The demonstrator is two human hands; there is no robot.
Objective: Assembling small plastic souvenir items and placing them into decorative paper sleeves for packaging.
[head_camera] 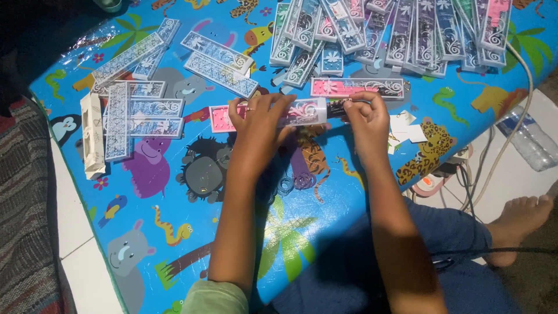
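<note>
Left hand (258, 119) grips pink box (290, 113); right hand (366, 119) pinches its end, forearms converging.

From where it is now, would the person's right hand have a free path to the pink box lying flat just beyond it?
Probably yes. The right hand sits just below the pink box, with only bare mat between them. But it is now pinching the end of the clear box that the left hand holds, so it would have to let go first.
</note>
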